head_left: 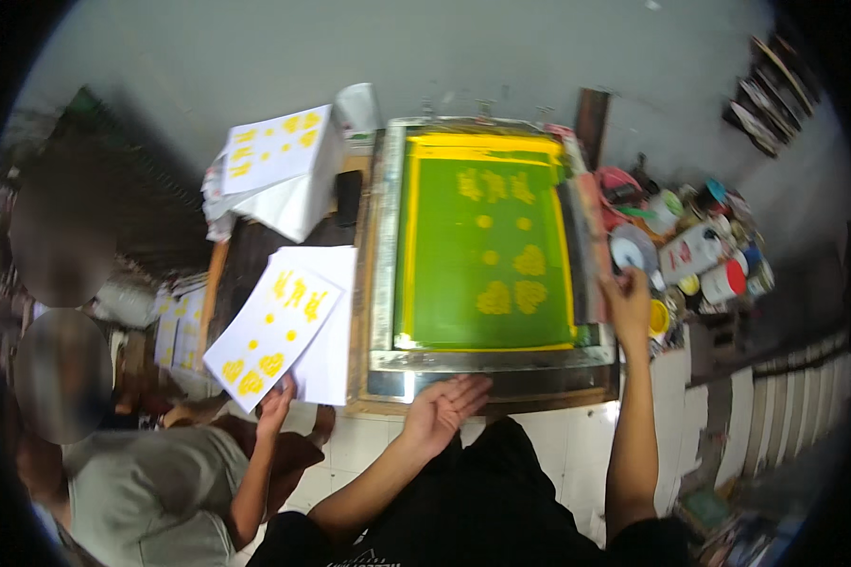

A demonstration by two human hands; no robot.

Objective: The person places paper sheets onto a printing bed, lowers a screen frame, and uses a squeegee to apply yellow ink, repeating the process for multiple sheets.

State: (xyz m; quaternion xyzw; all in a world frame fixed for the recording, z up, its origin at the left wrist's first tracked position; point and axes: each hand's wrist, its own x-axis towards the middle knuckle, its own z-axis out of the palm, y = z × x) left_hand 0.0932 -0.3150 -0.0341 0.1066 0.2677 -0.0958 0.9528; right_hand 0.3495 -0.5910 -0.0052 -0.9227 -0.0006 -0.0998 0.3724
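Note:
A screen printing frame (380, 274) lies flat in front of me, its green mesh (444, 217) edged with yellow ink and showing yellow characters, dots and flower-like shapes. Along the frame's right side a squeegee (592, 255) with a reddish handle and dark blade stands lengthwise. My right hand (629, 307) grips its outer edge, fingers curled. Palm up, my left hand (447, 411) is just off the frame's near edge, fingers stretched and nothing in them.
At left, a co-worker's hand (276, 408) holds a printed sheet (274, 331) over white paper (336, 364). Behind it are a stack of printed sheets (279, 142) and a dark phone (348, 198). Ink tubs and bottles (692, 250) crowd the right, beside the wall.

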